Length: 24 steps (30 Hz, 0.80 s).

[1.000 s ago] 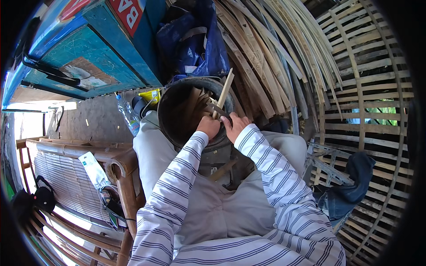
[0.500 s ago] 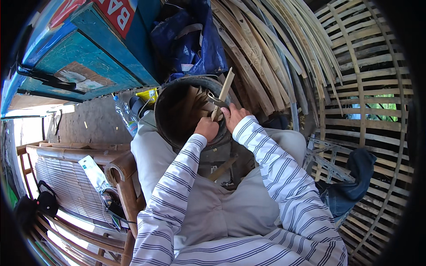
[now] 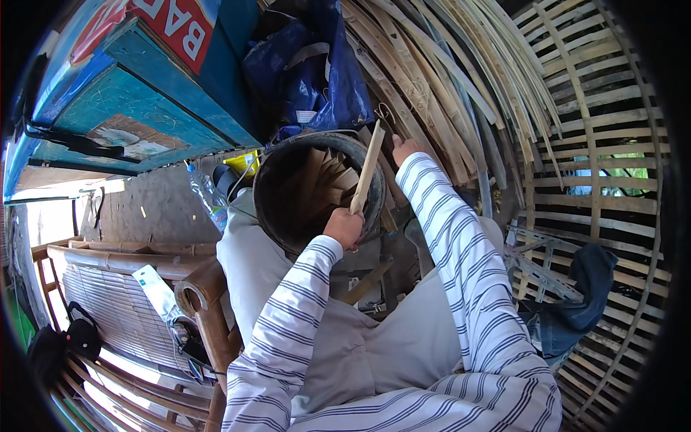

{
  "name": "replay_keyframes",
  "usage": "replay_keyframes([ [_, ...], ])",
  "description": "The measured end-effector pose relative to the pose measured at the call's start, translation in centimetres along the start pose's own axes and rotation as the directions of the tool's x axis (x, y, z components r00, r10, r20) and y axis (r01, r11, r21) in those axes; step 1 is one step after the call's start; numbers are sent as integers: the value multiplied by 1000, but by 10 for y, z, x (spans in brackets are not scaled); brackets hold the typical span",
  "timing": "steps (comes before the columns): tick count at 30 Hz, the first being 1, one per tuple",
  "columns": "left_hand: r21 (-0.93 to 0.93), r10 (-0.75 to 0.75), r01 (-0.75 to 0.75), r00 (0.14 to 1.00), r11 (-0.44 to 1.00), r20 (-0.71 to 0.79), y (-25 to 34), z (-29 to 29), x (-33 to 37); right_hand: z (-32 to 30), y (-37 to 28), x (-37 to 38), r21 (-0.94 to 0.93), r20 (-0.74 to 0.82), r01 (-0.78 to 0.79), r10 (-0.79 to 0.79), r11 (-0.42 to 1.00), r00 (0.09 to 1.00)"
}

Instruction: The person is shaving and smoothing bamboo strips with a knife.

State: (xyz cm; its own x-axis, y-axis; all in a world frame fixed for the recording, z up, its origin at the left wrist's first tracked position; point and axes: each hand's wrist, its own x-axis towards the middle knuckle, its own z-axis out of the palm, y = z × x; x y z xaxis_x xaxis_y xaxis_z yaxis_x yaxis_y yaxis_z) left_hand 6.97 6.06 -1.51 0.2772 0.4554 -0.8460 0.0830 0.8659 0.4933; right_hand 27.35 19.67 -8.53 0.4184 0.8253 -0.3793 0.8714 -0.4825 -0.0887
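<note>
My left hand (image 3: 345,228) is closed around the lower end of a pale wooden strip (image 3: 368,169), which slants up and to the right over the bucket's right rim. My right hand (image 3: 407,150) is closed just right of the strip, near the wood pile. A thin, curled shape (image 3: 382,111) shows beyond its fingers, apparently the end of the knife-like tool. Most of that tool is hard to make out. Between my knees stands a dark round bucket (image 3: 268,219) with several wooden pieces (image 3: 331,180) inside.
Long wooden strips (image 3: 439,108) lie in a pile at the far right, beside a slatted bamboo wall (image 3: 586,144). A blue plastic bag (image 3: 309,90) is behind the bucket. A blue cabinet (image 3: 165,93), a plastic bottle (image 3: 207,194) and a bamboo bench (image 3: 129,253) are left.
My right hand has moved away from the strip, up and to the right, with the tool. My left hand has shifted slightly down and right, still gripping the strip, now more exposed.
</note>
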Motion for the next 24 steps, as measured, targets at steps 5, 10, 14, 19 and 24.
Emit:
replay_keyframes([
  [5,-495,-34,230,927,838,372,3,-14,-4,1,39,21,407,766,-849,-381,-337,518],
  [10,-567,128,132,910,813,395,8,-13,-2,-6,36,-22,720,693,-668,-268,191,670],
  [14,-584,144,92,928,806,345,5,-17,-1,-45,12,-91,86,-29,210,-208,974,978],
  [19,-584,177,93,905,806,388,3,-15,3,-66,17,-151,7,30,333,-333,943,942],
  [24,-571,153,95,916,816,371,2,-17,7,-54,18,-181,-7,61,401,-400,916,915],
])
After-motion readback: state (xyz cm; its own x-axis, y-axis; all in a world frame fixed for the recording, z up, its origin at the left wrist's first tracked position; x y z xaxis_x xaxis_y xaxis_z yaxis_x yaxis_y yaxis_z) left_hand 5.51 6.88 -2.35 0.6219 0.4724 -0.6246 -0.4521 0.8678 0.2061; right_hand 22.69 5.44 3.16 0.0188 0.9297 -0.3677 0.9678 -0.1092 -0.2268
